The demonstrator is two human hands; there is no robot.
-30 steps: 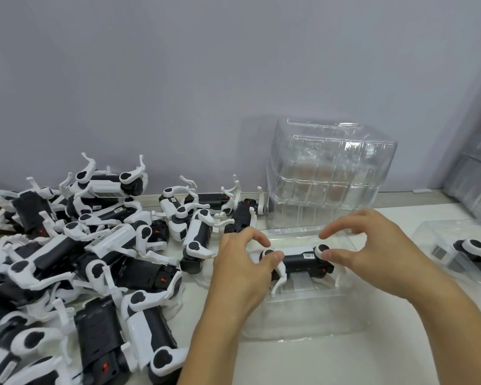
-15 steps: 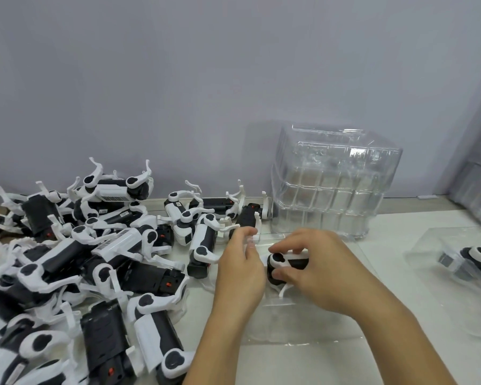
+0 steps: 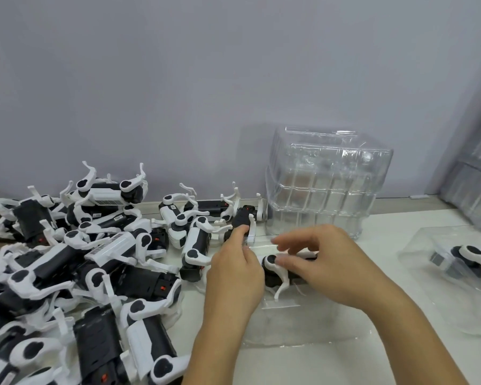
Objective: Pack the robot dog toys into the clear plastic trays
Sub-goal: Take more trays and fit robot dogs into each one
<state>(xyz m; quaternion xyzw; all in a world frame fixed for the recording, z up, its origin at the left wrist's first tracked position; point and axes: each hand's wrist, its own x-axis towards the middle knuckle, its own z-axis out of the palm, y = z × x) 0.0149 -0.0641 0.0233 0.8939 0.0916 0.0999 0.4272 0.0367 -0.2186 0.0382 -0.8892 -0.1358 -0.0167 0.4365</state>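
Note:
A black-and-white robot dog toy [image 3: 275, 273] lies on its side in a clear plastic tray [image 3: 303, 323] on the white table. My left hand [image 3: 233, 273] curls round the toy's left end and hides it, with the index finger raised toward the tray's far edge. My right hand [image 3: 328, 265] lies over the toy's right part; its thumb tip touches the white hip joint and the blurred fingers are spread above it. A large pile of the same toys [image 3: 95, 259] covers the table's left side.
A tall stack of empty clear trays [image 3: 325, 184] stands against the wall behind my hands. At the right, another clear tray [image 3: 417, 254] holds a toy [image 3: 472, 259]. More clear plastic [image 3: 478, 190] leans at the far right edge.
My right hand slid left from the toy's right end until it lay over the body, then its fingers loosened and spread. My left hand stayed at the toy's left end. The view shifted slightly.

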